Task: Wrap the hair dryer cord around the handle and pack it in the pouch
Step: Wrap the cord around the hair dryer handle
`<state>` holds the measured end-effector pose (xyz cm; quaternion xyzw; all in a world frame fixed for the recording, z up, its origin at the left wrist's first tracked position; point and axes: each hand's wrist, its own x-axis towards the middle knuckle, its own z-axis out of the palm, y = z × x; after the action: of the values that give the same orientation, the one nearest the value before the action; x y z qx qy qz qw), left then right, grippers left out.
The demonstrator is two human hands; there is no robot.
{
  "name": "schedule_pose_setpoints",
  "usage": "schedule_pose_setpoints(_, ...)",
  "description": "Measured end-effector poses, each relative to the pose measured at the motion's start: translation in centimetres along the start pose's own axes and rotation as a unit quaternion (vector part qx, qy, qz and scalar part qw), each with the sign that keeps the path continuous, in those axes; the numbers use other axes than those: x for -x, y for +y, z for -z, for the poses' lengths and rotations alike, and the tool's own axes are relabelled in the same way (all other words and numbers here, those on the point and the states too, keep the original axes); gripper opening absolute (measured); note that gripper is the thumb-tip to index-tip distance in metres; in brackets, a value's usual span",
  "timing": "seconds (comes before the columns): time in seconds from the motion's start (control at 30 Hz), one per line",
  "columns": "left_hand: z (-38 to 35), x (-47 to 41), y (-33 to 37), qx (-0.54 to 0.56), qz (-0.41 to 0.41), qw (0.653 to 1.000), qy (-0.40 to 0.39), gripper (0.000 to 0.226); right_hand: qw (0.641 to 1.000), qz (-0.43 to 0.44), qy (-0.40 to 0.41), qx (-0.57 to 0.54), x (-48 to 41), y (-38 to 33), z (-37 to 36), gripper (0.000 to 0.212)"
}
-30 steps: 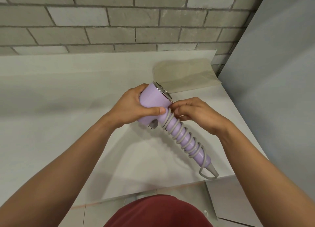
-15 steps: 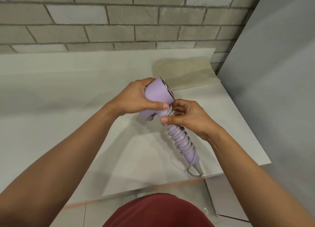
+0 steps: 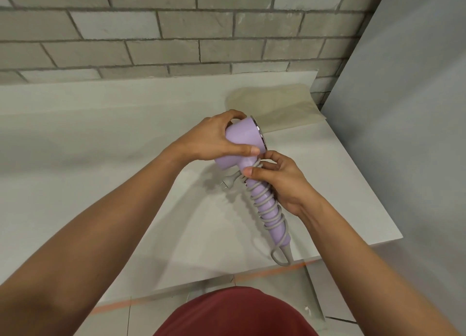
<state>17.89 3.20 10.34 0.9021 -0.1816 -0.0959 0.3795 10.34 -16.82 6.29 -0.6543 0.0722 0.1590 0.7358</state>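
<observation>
I hold a lilac hair dryer (image 3: 245,138) above the white counter. My left hand (image 3: 209,141) grips its barrel, thumb on the near side. The grey cord (image 3: 267,204) spirals in several turns down the handle and ends in a loop at the bottom. My right hand (image 3: 280,181) wraps round the top of the handle and pinches the cord there. The grey plug (image 3: 230,180) sticks out to the left just under the barrel. A flat beige pouch (image 3: 277,106) lies on the counter behind the dryer, near the wall.
The white counter (image 3: 100,146) runs left and ends on the right at an edge beside a grey wall panel (image 3: 403,108). A grey brick wall (image 3: 176,32) stands behind. Tiled floor shows below the counter's front edge.
My right hand moved from above the coils to closing round the top of the handle. The plug end now sticks out left under the barrel. The handle swung a little steeper.
</observation>
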Motion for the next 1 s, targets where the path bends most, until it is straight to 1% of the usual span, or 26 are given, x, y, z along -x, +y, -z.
schedule_pose_setpoints(0.07,-0.2,0.0,0.2,0.029,0.007,0.999,0.015,0.097,1.0,-0.004,0.007,-0.026,-0.1,0.3,-0.1,0.033)
schedule_pose_setpoints(0.17,-0.4,0.0,0.4,0.114,0.022,0.99,0.079,0.068,0.999,-0.009,0.016,-0.046,-0.1,0.6,-0.1,0.027)
schedule_pose_setpoints(0.2,-0.4,0.1,0.3,0.159,0.042,0.98,0.116,0.058,0.998,-0.009,0.021,-0.051,-0.1,0.7,-0.1,0.026)
schedule_pose_setpoints(0.23,-0.4,0.3,0.0,0.215,0.071,0.962,0.154,0.05,0.998,-0.008,0.03,-0.057,-0.1,0.8,0.0,0.025)
schedule_pose_setpoints(0.27,-0.4,0.7,-0.5,0.273,0.109,0.938,0.182,0.045,0.997,-0.007,0.038,-0.064,-0.1,0.8,0.1,0.025)
schedule_pose_setpoints(0.3,-0.6,1.2,-1.1,0.321,0.148,0.915,0.193,0.045,0.996,-0.005,0.045,-0.074,-0.2,0.8,0.2,0.023)
schedule_pose_setpoints(0.33,-0.9,1.9,-1.7,0.353,0.184,0.898,0.186,0.048,0.995,-0.003,0.05,-0.084,-0.2,0.9,0.3,0.022)
schedule_pose_setpoints(0.4,-2.1,3.5,-3.0,0.399,0.233,0.878,0.126,0.057,0.993,0.001,0.061,-0.101,-0.4,1.0,0.4,0.017)
schedule_pose_setpoints(0.47,-3.9,5.2,-3.7,0.444,0.241,0.861,0.046,0.065,0.992,0.003,0.071,-0.109,-0.6,1.2,0.2,0.017)
schedule_pose_setpoints(0.5,-4.8,5.9,-3.7,0.459,0.23,0.858,0.022,0.065,0.991,0.004,0.074,-0.108,-0.7,1.3,0.0,0.018)
schedule_pose_setpoints(0.53,-5.7,6.4,-3.8,0.468,0.213,0.858,0.013,0.061,0.992,0.005,0.074,-0.106,-0.8,1.5,-0.3,0.018)
schedule_pose_setpoints(0.6,-7.1,7.0,-3.6,0.493,0.177,0.851,0.032,0.05,0.992,0.007,0.073,-0.104,-1.0,1.9,-0.8,0.022)
schedule_pose_setpoints(0.67,-7.9,7.3,-3.5,0.539,0.158,0.825,0.06,0.051,0.993,0.008,0.07,-0.099,-1.2,2.4,-1.4,0.025)
schedule_pose_setpoints(0.7,-8.2,7.4,-3.5,0.551,0.15,0.818,0.07,0.053,0.993,0.008,0.067,-0.096,-1.2,2.7,-1.7,0.026)
schedule_pose_setpoints(0.73,-8.5,7.6,-3.4,0.548,0.143,0.821,0.079,0.055,0.993,0.009,0.067,-0.097,-1.3,3.0,-2.0,0.027)
schedule_pose_setpoints(0.8,-9.0,7.8,-3.6,0.514,0.144,0.839,0.104,0.053,0.994,0.011,0.073,-0.086,-1.5,3.6,-2.7,0.031)
schedule_pose_setpoints(0.87,-9.2,7.9,-4.1,0.487,0.153,0.849,0.136,0.05,0.995,0.02,0.08,-0.048,-1.8,4.2,-3.4,0.04)
schedule_pose_setpoints(0.9,-9.1,7.9,-4.4,0.478,0.155,0.852,0.145,0.049,0.996,0.026,0.082,-0.026,-2.0,4.3,-3.7,0.042)
schedule_pose_setpoints(0.93,-8.8,7.9,-4.7,0.472,0.158,0.854,0.15,0.048,0.996,0.033,0.083,-0.006,-2.2,4.5,-4.0,0.04)
schedule_pose_setpoints(1.0,-8.3,7.7,-5.6,0.463,0.165,0.857,0.154,0.048,0.994,0.046,0.088,0.039,-2.7,4.5,-4.5,0.029)
